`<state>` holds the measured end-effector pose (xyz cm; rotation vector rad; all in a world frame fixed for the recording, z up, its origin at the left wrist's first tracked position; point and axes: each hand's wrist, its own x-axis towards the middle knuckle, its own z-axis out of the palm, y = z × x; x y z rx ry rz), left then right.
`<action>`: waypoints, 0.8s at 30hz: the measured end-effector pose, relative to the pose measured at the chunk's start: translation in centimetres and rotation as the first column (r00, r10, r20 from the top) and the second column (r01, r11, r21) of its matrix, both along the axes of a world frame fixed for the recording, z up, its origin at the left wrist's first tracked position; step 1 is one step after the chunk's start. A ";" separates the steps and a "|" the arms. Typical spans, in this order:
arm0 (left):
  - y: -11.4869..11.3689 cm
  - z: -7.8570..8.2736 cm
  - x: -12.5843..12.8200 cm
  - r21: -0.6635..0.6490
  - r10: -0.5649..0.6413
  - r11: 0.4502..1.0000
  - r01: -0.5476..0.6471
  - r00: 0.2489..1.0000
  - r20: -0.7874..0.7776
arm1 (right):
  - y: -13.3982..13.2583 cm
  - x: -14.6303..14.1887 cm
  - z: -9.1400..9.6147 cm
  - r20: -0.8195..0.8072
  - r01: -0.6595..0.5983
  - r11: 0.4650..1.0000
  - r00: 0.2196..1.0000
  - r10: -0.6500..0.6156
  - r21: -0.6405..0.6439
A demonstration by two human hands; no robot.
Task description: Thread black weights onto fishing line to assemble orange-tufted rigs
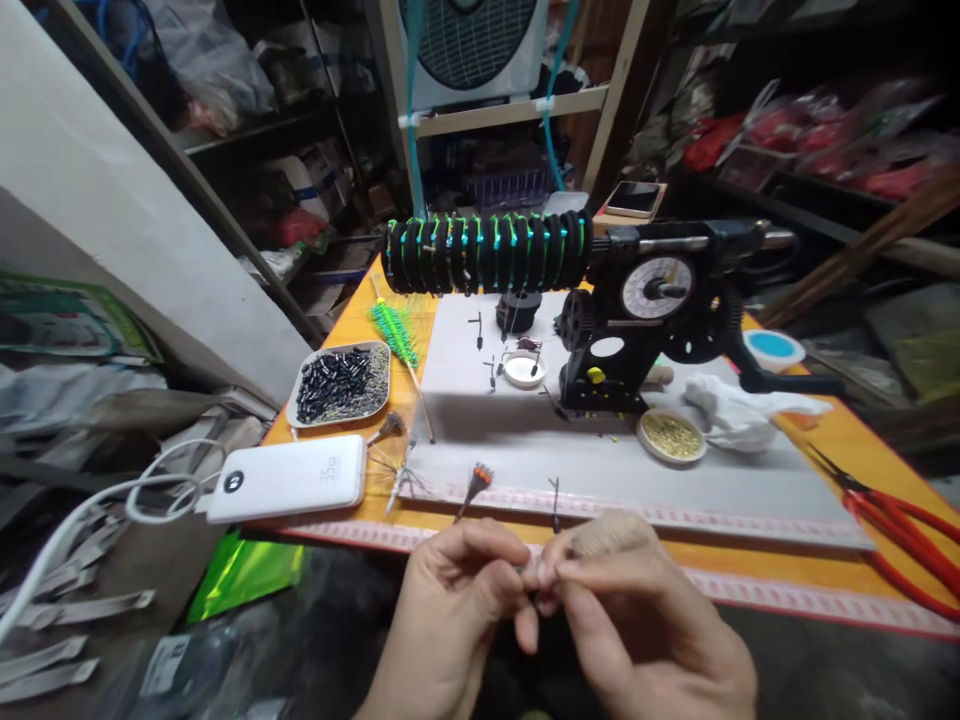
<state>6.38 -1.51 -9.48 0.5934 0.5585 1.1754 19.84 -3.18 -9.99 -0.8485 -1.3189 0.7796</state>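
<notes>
My left hand [457, 600] and my right hand [637, 610] meet at the near edge of the orange table [840, 440], fingertips pinched together on a tiny dark piece [534, 592] that I cannot make out. A wrap covers one right fingertip. Just beyond the hands lie a small feathery tuft with an orange tip [477, 482] and a thin dark hook-like piece [555, 500] on the grey mat [600, 460]. A black winding machine [645, 320] carries a long spindle of black rings with green thread [486, 252].
A tray of dark small parts [341, 383], a white power bank [289, 478] with cable, a green bristly piece [394, 332], a white dish [523, 369], a lid of gold beads [671, 436], white cloth [739, 410] and red-handled pliers [896, 530] sit around.
</notes>
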 end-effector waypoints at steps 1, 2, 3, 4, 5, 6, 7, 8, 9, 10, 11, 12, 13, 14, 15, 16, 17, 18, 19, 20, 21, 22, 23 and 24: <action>0.0 -0.2 0.1 -0.018 -0.001 1.000 0.002 0.998 0.057 | 0.0 -0.1 0.0 0.041 0.016 1.000 0.999 -0.017 0.024; -0.1 -0.2 0.2 -0.033 0.000 0.999 0.004 0.996 0.094 | 0.0 -0.2 0.1 0.077 0.027 0.999 0.997 -0.030 0.047; -0.1 -0.3 0.2 -0.045 -0.002 0.999 0.008 0.993 0.116 | 0.0 -0.2 0.1 0.104 0.036 0.997 0.994 -0.042 0.061; -0.2 -0.3 0.1 -0.058 -0.004 0.998 0.012 0.991 0.130 | 0.0 -0.2 0.2 0.128 0.040 0.997 0.991 -0.049 0.072; -0.4 -0.4 0.1 -0.070 -0.008 0.997 0.019 0.990 0.143 | 0.0 -0.3 0.2 0.145 0.045 0.996 0.988 -0.056 0.083; -0.5 -0.5 0.1 -0.080 -0.012 0.996 0.025 0.987 0.159 | 0.0 -0.3 0.3 0.157 0.045 0.995 0.986 -0.058 0.089; -0.6 -0.6 0.1 -0.087 -0.012 0.996 0.028 0.984 0.178 | 0.0 -0.3 0.4 0.166 0.042 0.995 0.984 -0.057 0.092; -0.7 -0.8 0.1 -0.092 -0.014 0.995 0.033 0.980 0.198 | 0.0 -0.3 0.5 0.175 0.040 0.994 0.983 -0.057 0.098; -0.8 -1.0 0.2 -0.090 -0.010 0.995 0.031 0.975 0.224 | 0.0 -0.4 0.6 0.186 0.040 0.994 0.981 -0.058 0.099; -0.9 -1.2 0.2 -0.089 -0.010 0.995 0.032 0.969 0.246 | 0.0 -0.4 0.7 0.197 0.043 0.994 0.978 -0.063 0.102; -0.9 -1.3 0.2 -0.088 -0.008 0.996 0.033 0.964 0.264 | 0.0 -0.4 0.8 0.207 0.051 0.993 0.976 -0.072 0.104; -0.9 -1.4 0.2 -0.089 -0.009 0.995 0.035 0.961 0.277 | 0.0 -0.5 0.9 0.217 0.057 0.993 0.973 -0.079 0.106; -0.9 -1.5 0.2 -0.091 -0.011 0.995 0.038 0.959 0.282 | 0.0 -0.5 1.0 0.225 0.062 0.992 0.971 -0.086 0.109; -0.9 -1.5 0.2 -0.093 -0.014 0.995 0.042 0.958 0.285 | 0.1 -0.5 1.0 0.231 0.064 0.992 0.969 -0.087 0.107; -0.8 -1.5 0.2 -0.093 -0.017 0.995 0.046 0.958 0.287 | 0.0 -0.5 1.0 0.234 0.065 0.992 0.968 -0.088 0.105; -0.8 -1.4 0.2 -0.092 -0.022 0.994 0.051 0.957 0.288 | 0.0 -0.5 0.9 0.236 0.064 0.992 0.968 -0.089 0.111; -0.8 -1.4 0.2 -0.089 -0.023 0.995 0.051 0.957 0.291 | 0.0 -0.5 0.9 0.240 0.062 0.992 0.967 -0.087 0.111; -0.8 -1.4 0.2 -0.085 -0.026 0.995 0.053 0.956 0.293 | 0.0 -0.5 0.8 0.244 0.060 0.992 0.966 -0.085 0.110; -0.8 -1.3 0.2 -0.081 -0.026 0.995 0.052 0.955 0.295 | -0.1 -0.4 0.8 0.246 0.055 0.992 0.966 -0.081 0.110; -0.8 -1.3 0.2 -0.076 -0.027 0.996 0.052 0.954 0.298 | -0.2 -0.4 0.8 0.247 0.050 0.993 0.966 -0.076 0.111; -0.8 -1.4 0.3 -0.075 -0.025 0.996 0.049 0.954 0.298 | -0.2 -0.3 0.7 0.245 0.047 0.993 0.967 -0.073 0.111; -0.8 -1.4 0.3 -0.075 -0.024 0.996 0.048 0.955 0.297 | -0.3 -0.3 0.8 0.242 0.044 0.993 0.968 -0.069 0.109; -0.9 -1.4 0.3 -0.072 -0.026 0.996 0.049 0.955 0.295 | -0.3 -0.3 0.8 0.238 0.047 0.993 0.969 -0.071 0.108; -0.9 -1.4 0.3 -0.072 -0.025 0.996 0.048 0.956 0.291 | -0.4 -0.2 0.8 0.237 0.050 0.993 0.969 -0.074 0.108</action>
